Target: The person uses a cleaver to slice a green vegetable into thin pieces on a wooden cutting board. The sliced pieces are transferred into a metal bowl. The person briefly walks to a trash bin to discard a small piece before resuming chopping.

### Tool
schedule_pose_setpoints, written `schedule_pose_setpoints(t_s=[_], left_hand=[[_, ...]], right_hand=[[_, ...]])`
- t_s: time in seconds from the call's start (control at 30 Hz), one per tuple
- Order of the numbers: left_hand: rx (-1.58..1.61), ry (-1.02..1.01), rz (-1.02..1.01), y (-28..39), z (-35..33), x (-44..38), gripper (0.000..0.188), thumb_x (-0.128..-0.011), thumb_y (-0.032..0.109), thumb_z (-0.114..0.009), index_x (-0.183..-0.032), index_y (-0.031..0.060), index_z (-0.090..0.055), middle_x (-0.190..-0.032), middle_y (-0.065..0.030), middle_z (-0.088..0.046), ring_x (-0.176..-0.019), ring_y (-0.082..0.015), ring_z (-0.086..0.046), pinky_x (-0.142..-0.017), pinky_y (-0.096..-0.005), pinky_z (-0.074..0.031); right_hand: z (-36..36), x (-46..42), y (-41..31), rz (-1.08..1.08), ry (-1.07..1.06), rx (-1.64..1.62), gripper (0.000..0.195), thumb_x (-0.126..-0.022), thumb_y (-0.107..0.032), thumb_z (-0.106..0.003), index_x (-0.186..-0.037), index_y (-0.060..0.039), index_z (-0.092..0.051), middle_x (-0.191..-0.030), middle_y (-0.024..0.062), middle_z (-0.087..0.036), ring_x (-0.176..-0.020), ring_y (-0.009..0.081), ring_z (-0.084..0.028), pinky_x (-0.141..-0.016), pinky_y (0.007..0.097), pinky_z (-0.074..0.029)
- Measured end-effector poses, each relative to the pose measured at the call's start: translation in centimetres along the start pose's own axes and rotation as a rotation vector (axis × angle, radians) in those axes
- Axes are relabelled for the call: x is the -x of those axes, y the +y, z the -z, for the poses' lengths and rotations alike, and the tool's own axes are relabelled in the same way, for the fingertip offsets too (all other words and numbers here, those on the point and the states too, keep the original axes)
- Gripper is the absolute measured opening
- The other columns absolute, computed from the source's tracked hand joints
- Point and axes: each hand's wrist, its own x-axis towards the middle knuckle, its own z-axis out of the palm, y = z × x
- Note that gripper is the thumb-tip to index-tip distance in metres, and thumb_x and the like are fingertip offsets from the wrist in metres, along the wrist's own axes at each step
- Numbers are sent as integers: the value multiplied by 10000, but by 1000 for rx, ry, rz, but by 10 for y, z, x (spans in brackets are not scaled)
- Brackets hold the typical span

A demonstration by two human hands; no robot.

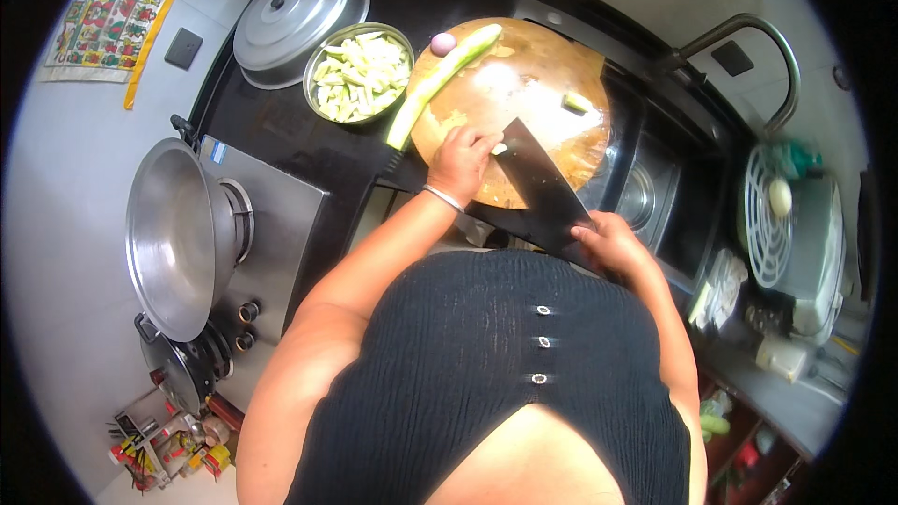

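My right hand grips the handle end of a dark, wide-bladed cleaver. Its blade lies across the near part of a round wooden chopping board. Against the blade's left edge, the fingertips of my left hand pinch a small pale piece, perhaps garlic. A long peeled green gourd slants over the board's left side, its lower end past the rim. Beside it sits a small purple onion or shallot. A short green chunk rests on the right.
Left of the board, a metal bowl holds pale green cut pieces, near a domed metal lid. A wok sits tilted over the stove. At right are a dark sink and a curved faucet.
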Motion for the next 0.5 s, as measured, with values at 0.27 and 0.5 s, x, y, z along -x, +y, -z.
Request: schedule_pose_setpoints(t_s=[0.27, 0.5], left_hand=[[366, -441, 395, -17, -5, -8, 174, -733, 125, -761, -875, 68, -679, -943, -103, -645, -906, -327, -609, -800, -385, -506], [48, -129, 4, -9, 6, -2, 98, -735, 96, -724, -816, 79, -670, -905, -66, -632, -908, -283, -601, -760, -367, -516]], right_hand=[[1, 0, -11, 44, 106, 18, 158, -958, -167, -597, -932, -15, -562, -614, 29, -549, -436, 116, -504, -397, 284, -395], [0, 2, -12, 260, 238, 333, 167, -918, -147, -614, -946, 17, -600, -656, 172, -618, -589, 274, -642, -570, 390, -503]])
